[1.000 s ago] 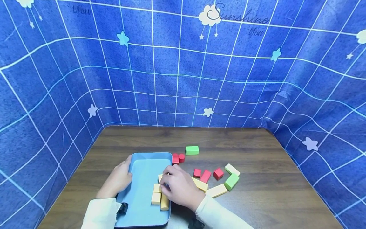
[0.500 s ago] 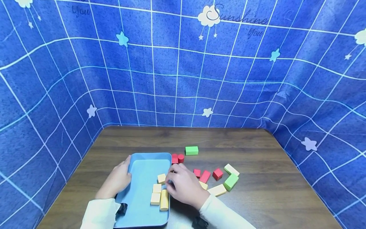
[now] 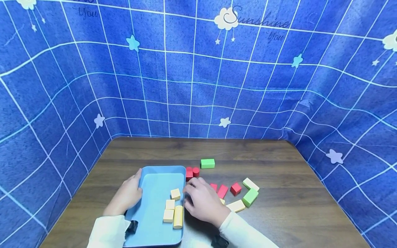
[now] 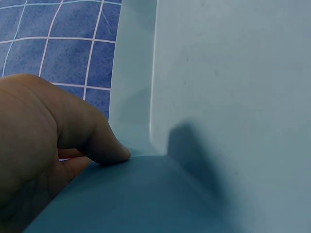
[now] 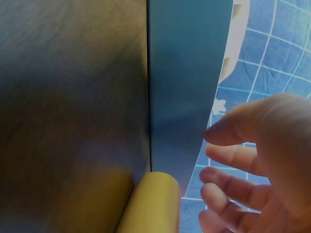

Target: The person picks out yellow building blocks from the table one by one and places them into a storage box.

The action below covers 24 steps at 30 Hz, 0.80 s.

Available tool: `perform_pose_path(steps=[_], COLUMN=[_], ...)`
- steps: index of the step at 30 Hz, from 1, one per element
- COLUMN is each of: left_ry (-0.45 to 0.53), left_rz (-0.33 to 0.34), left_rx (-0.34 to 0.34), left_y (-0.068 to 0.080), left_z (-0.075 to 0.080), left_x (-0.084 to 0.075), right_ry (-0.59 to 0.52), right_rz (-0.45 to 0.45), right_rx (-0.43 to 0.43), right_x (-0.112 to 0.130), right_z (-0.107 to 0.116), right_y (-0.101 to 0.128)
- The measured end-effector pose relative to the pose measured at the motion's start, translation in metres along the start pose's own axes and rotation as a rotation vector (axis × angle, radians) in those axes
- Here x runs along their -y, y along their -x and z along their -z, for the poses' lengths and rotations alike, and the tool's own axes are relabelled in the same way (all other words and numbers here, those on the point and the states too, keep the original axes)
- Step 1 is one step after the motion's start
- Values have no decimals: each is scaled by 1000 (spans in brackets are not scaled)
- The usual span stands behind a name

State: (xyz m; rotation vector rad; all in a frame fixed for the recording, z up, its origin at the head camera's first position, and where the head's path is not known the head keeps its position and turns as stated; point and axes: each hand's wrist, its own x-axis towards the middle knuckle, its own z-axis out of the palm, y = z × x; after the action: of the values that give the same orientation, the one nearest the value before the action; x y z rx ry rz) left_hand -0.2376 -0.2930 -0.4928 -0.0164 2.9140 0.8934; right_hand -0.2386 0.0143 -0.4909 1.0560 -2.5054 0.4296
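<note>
A light blue tray (image 3: 152, 184) lies on the brown table at the front left. My left hand (image 3: 126, 195) grips its left rim, thumb (image 4: 104, 145) pressed on the tray's edge (image 4: 218, 73). Inside, along the right wall, lie a yellow cube (image 3: 175, 194), two more small yellow blocks (image 3: 169, 209) and a yellow cylinder (image 3: 178, 217). My right hand (image 3: 202, 200) hovers just outside the tray's right wall (image 5: 184, 73), its fingers (image 5: 233, 160) loosely spread and holding nothing. The yellow cylinder (image 5: 150, 204) shows beside that wall in the right wrist view.
Right of the tray lie loose blocks: two red ones (image 3: 192, 172) by its far corner, a green one (image 3: 207, 163) behind, several red (image 3: 222, 191), green (image 3: 250, 197) and cream (image 3: 235, 206) ones near my right hand. Blue grid cloth (image 3: 198, 86) walls the table's back and sides.
My right hand has let go of the yellow cube, left it in the tray and drawn back right over the tray's wall. The left hand has stayed on the rim.
</note>
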Motion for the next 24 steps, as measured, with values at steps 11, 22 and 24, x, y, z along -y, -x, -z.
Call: perform_pose_path(steps=[11, 22, 24], left_ry=[-13, -22, -19], left_rz=[-6, -17, -15], left_rx=[-9, -23, -19], left_y=[-2, -2, -1], left_z=[-1, 0, 0], left_x=[1, 1, 1], right_ry=[57, 68, 74], right_rz=[-88, -138, -141], right_rx=[80, 150, 160], right_x=[-7, -11, -11], right_z=[-2, -3, -2], right_y=[3, 5, 5])
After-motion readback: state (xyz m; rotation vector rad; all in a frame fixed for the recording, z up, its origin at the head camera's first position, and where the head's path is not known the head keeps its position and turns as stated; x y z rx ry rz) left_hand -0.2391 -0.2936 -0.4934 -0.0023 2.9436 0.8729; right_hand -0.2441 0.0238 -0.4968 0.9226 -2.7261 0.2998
